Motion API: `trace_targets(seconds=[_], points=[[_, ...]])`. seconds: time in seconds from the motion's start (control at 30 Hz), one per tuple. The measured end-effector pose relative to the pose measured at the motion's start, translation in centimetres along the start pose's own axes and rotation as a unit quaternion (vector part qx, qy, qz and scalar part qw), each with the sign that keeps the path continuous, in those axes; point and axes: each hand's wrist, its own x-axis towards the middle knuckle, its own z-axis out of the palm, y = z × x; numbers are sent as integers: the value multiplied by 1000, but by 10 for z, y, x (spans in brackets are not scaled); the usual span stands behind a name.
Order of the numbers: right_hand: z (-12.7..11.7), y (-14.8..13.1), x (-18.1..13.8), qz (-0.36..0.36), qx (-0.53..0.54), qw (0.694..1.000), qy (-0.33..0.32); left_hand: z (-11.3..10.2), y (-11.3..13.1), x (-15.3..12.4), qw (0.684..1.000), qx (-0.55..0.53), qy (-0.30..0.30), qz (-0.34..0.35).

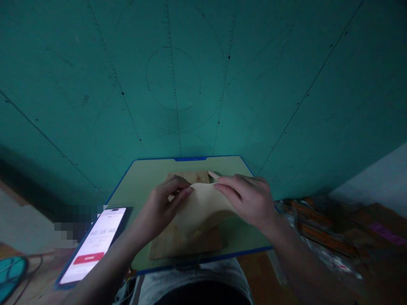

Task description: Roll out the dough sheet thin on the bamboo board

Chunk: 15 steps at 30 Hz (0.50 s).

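Note:
A pale, thin sheet of dough (203, 205) hangs between my two hands, its upper edge pinched and its lower part drooping over a wooden board (186, 248). My left hand (165, 203) grips the sheet's upper left edge between thumb and fingers. On the opposite side, my right hand (249, 199) pinches the upper right edge the same way. Behind the right fingertips the end of a pale wooden stick (213, 174), perhaps a rolling pin, shows; the rest of it is hidden. The board's middle is covered by the dough.
The board lies on a small blue-edged table (149, 173) against a green wall (197, 84). A phone (95, 245) with a lit timer screen is at the table's left edge. Plastic-wrapped packages (314, 233) lie at the right. My lap (197, 279) is under the near edge.

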Motion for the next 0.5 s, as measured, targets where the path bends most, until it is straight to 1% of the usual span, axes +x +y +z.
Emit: trace_targets(seconds=[0.07,0.13,0.27,0.33,0.4,0.43,0.5], points=[[-7,-5,2,-13,-11,1000,-8,2,5,-7,999,5,42,16],[-17,-14,4,-18,-22,999,-17,1,11,-18,995,43,79,39],[-38,-36,10,2,-29,999,-45,-11,25,-43,970,164,149,99],[-39,-40,15,18,-8,998,-62,-18,27,-49,961,192,166,108],[-24,-36,20,30,38,995,-84,-23,20,-48,965,198,155,69],[-11,-30,21,39,62,992,-104,-24,11,-45,970,197,141,35],[24,-12,21,67,91,979,-170,-23,-17,-36,972,207,106,-43]])
